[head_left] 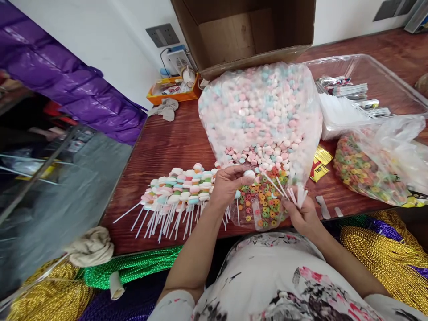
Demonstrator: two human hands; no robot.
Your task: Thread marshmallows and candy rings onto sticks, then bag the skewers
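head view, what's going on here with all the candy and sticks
A person sits at a reddish wooden table. The left hand pinches a pale round candy piece in its fingers, while the right hand holds a bunch of thin white plastic sticks. To the left lies a pile of finished pastel candy skewers. Behind the hands sits a big clear plastic bag of pastel candies, with colourful ring candies spilling at its mouth.

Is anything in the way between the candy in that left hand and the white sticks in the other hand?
Nothing visible. The left hand pinches a pale candy at its fingertips, and the white sticks fanned in the right hand point toward it across a small open gap above the loose colourful rings.
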